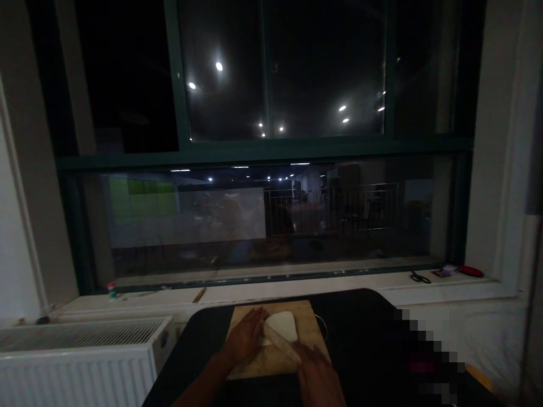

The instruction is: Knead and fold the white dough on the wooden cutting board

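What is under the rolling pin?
A pale slab of dough lies under the rolling pin, on a wooden board. The strip of dough directly beneath the pin is covered, so its surface there cannot be seen.

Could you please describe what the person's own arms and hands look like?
The left hand and right hand are bare, without gloves, and the forearms show no sleeves. The dim light hides small details such as any rings.
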A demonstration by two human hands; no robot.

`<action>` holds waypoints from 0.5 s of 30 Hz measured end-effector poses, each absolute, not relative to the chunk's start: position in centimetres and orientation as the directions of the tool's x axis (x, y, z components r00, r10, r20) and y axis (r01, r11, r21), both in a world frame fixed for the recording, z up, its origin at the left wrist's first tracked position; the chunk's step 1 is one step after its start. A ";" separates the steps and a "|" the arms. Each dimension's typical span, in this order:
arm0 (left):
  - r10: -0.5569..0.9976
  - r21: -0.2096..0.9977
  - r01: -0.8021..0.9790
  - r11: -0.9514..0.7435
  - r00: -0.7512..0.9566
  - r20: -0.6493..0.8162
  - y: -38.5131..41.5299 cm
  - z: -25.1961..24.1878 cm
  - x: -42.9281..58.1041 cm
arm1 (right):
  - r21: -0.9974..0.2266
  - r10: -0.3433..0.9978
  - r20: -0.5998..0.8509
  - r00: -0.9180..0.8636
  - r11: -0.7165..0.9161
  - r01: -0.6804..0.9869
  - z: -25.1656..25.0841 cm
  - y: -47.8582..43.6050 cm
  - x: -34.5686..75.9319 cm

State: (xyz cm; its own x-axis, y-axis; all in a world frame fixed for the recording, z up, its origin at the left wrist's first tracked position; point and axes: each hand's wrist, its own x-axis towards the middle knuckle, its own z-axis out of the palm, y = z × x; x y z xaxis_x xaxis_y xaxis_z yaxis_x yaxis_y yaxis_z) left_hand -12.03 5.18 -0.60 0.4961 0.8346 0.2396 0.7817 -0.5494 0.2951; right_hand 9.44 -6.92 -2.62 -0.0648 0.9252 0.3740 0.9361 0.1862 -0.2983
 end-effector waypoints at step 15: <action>0.829 0.060 0.836 -0.546 0.529 0.180 8.0 0.9 -9.3 | -0.216 0.924 0.382 0.004 0.085 0.973 -1.0 -2.6 12.4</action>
